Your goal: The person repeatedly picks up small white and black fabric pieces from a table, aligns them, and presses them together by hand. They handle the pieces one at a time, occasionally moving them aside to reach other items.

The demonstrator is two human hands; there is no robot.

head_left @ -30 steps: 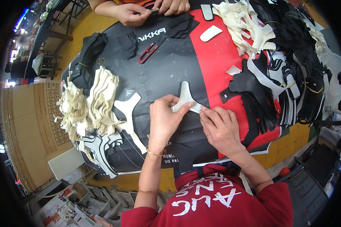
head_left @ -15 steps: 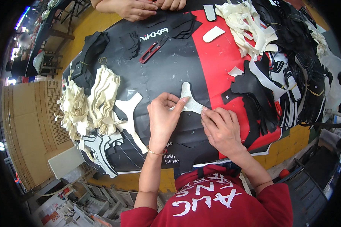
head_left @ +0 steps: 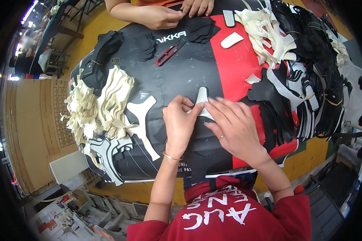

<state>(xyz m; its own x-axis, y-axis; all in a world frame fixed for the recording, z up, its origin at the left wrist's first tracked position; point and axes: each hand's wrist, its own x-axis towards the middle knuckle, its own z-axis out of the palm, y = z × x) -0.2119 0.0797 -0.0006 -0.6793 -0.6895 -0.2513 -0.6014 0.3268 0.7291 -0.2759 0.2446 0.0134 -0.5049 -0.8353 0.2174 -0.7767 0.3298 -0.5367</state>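
A light grey Y-shaped fabric piece (head_left: 202,96) lies over a matching black piece on the table's dark sheet, with a black edge showing beside it. My left hand (head_left: 180,122) pinches its left side, the thumb pressed on top and the fingers curled. Stretched across its right arm, my right hand (head_left: 236,127) lies with fingers extended and the thumb apart, hiding that arm. To the left of my left hand rests a loose cream Y-shaped piece (head_left: 141,114).
Cream strips (head_left: 116,100) and white pieces with black edges (head_left: 104,154) are heaped at left. Red-handled thread snips (head_left: 169,54) lie farther back. Black pieces (head_left: 275,108) and cream scraps (head_left: 261,34) crowd the right. Across the table are another person's hands (head_left: 167,17).
My right hand has moved up and left, from fingertips at the piece's right arm to spread fingers over it. My left hand keeps its hold. The whole view has shifted slightly.
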